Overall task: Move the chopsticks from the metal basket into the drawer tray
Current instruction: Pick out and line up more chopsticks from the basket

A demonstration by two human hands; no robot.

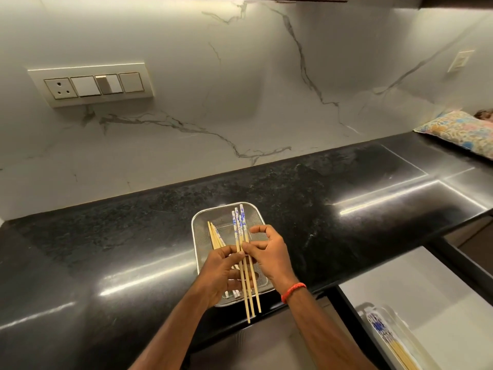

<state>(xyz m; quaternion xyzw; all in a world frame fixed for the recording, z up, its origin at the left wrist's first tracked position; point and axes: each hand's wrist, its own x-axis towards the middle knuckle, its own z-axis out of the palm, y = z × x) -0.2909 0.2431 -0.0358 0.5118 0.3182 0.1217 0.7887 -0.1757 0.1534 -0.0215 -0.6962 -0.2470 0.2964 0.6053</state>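
Observation:
A metal mesh basket sits on the black counter in front of me. Over it, my left hand grips a bunch of three wooden chopsticks with blue-and-white patterned tops pointing away from me. My right hand, with a red thread at the wrist, pinches the same bunch from the right side. More chopsticks lie inside the basket, partly hidden under my left hand. At the lower right, an open drawer holds a clear tray with several chopsticks lying in it.
The black granite counter runs left to right, with its front edge just below the basket. A switch plate sits on the marble wall. A patterned cloth lies at the far right. The drawer's dark front rim stands beside my right forearm.

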